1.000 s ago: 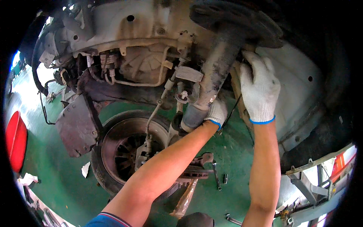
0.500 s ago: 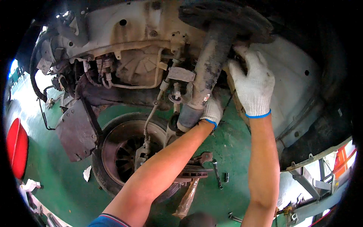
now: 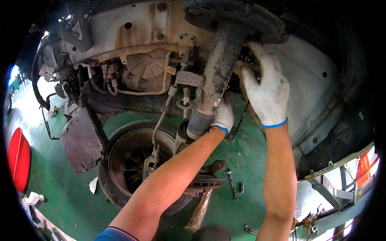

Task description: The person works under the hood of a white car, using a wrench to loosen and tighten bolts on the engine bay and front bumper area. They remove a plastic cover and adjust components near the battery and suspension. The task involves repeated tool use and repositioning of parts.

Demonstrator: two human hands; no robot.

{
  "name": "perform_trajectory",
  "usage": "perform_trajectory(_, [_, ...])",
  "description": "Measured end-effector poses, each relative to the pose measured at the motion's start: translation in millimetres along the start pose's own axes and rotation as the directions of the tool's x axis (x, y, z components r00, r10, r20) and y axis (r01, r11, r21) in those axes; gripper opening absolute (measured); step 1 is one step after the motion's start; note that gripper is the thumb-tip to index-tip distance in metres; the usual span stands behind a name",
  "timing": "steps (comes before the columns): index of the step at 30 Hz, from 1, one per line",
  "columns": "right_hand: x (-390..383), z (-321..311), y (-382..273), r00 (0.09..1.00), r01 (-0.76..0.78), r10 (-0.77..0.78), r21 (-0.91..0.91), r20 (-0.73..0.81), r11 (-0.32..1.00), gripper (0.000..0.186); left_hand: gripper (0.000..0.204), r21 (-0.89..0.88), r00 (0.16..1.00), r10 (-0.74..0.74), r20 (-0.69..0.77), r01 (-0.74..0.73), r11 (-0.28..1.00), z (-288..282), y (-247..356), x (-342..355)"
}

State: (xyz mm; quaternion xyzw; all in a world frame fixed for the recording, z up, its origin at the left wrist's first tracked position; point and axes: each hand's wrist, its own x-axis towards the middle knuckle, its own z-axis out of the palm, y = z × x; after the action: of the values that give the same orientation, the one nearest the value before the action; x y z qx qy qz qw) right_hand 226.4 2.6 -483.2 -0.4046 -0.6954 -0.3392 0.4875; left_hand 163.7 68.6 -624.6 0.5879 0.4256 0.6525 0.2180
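Note:
A dark, scuffed shock absorber strut (image 3: 221, 66) hangs down the middle, with a wide black plate (image 3: 237, 18) at its top. My left hand (image 3: 224, 114), in a white knit glove, reaches behind the strut's lower end; its fingers are hidden there. To the right of the strut my gloved right hand (image 3: 268, 86) is raised with thumb and fingers apart, nothing visibly between them. Its fingertips are close to a dark metal fitting (image 3: 248, 59) behind the strut. A thin black rod (image 3: 241, 119) slants down between my two hands.
A brake line (image 3: 159, 124) runs down left of the strut. On the green floor lie a wheel (image 3: 114, 160), a ratchet wrench (image 3: 232, 184), a socket (image 3: 241, 187) and a plastic wrapper (image 3: 200, 211). A brake disc (image 3: 205, 182) sits under my left forearm. A red basin (image 3: 19, 160) stands far left.
My right hand has shifted slightly, its fingers a little further from the strut, uncovering the dark fitting. My left hand stays behind the strut's lower end. The view has moved slightly.

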Motion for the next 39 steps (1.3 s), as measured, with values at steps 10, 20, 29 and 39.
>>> perform_trajectory(10, [2,3,3,0.997,0.025,-0.027,-0.036,-0.069,0.999,0.031,0.054,0.091,0.983,-0.119,0.140,0.107,0.990,-3,6,2])
perform_trajectory(20, [-14,3,3,0.999,-0.049,0.049,-0.126,-0.005,0.991,0.025,0.054,0.752,0.884,-0.172,0.434,-0.251,0.609,-12,24,6])
perform_trajectory(29, [-17,6,9,1.000,0.018,-0.018,-0.112,-0.003,0.994,0.040,0.058,0.485,0.929,-0.145,0.339,-0.041,0.874,-7,14,6])
perform_trajectory(39, [-18,-13,8,0.955,-0.040,0.097,-0.202,0.280,0.979,0.017,0.052,0.837,0.917,-0.068,0.392,-0.325,0.440,16,-13,7])
